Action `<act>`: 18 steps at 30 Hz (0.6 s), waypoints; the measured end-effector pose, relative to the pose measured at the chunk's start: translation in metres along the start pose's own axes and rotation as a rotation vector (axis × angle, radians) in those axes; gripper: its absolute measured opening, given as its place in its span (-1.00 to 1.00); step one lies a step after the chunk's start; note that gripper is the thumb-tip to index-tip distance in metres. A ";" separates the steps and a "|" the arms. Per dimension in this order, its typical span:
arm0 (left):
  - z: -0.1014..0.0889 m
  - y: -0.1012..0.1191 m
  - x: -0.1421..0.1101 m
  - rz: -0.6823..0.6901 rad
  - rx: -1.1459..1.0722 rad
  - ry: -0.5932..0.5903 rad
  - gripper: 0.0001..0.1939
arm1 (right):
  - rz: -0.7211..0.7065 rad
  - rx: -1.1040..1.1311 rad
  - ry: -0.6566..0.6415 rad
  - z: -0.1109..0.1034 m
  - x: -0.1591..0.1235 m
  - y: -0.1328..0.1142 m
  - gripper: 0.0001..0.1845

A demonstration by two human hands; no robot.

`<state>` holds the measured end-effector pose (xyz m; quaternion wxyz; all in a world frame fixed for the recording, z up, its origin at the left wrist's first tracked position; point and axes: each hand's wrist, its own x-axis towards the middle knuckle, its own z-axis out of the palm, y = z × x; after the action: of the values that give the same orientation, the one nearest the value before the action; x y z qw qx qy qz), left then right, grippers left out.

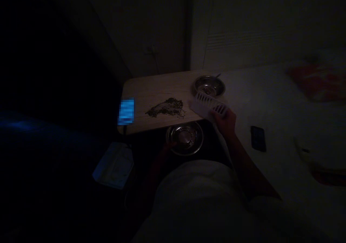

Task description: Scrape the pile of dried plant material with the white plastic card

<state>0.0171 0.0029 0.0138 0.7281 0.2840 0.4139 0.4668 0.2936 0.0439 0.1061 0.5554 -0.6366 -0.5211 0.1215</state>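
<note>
The room is very dark. My right hand (225, 122) is closed round one end of a white slotted plastic tray (208, 104), holding it tilted over the near right corner of a small wooden table (151, 89). My left hand (169, 147) is dim; it grips the left rim of a steel bowl (186, 138) held just below the table's front edge. A pile of dark crumbly bits (167, 107) lies on the tabletop, left of the tray. A second steel bowl (209, 86) stands on the table behind the tray.
A glowing blue screen (126, 110) sits at the table's left edge. A white flat object (115, 165) lies low on the left. A bed with pale sheet (283, 116) fills the right, with a dark phone (258, 138) on it. Wall and door behind.
</note>
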 end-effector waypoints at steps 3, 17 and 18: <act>-0.001 -0.001 0.003 -0.017 -0.002 -0.009 -0.25 | -0.025 -0.083 0.053 0.003 -0.005 -0.004 -0.71; -0.010 -0.011 0.011 -0.062 0.001 0.020 -0.34 | -0.091 -0.084 -0.102 0.035 -0.015 -0.025 -0.82; -0.010 -0.011 0.012 -0.067 -0.002 0.021 -0.34 | -0.089 -0.084 -0.110 0.036 -0.016 -0.024 -0.82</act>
<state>0.0162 0.0094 -0.0041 0.7393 0.2645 0.4304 0.4453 0.2478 0.0482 0.1066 0.5038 -0.6277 -0.5832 0.1094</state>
